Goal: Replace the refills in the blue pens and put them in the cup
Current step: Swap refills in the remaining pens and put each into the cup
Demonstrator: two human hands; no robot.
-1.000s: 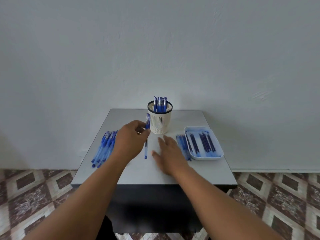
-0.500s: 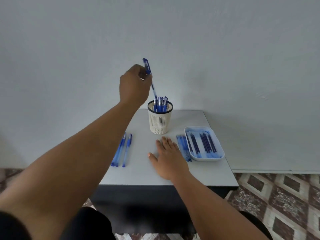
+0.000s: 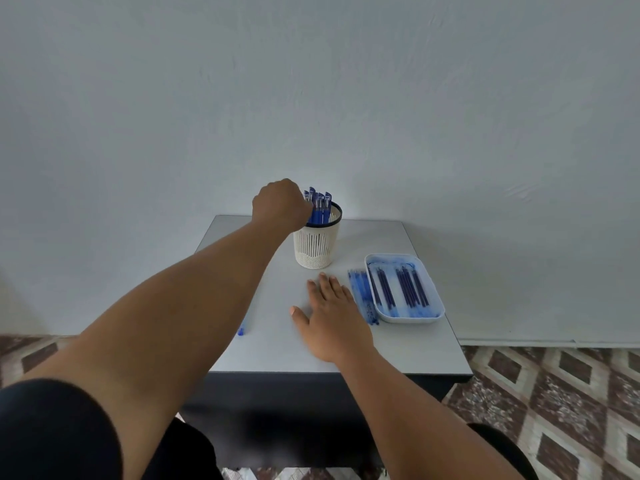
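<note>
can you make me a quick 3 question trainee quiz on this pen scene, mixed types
1. True or false: the right hand lies flat on the table.
2. Multiple choice: the left hand is A) at the rim of the cup, B) inside the tray, C) on the floor.
3. Fill in: loose pens lie between the right hand and the ____.

Key: 1 true; 2 A; 3 tray.

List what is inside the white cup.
The cup holds several blue pens standing upright, caps above the rim. The left hand covers the cup's left side, so the exact count and whether its fingers hold one stay hidden.
</note>
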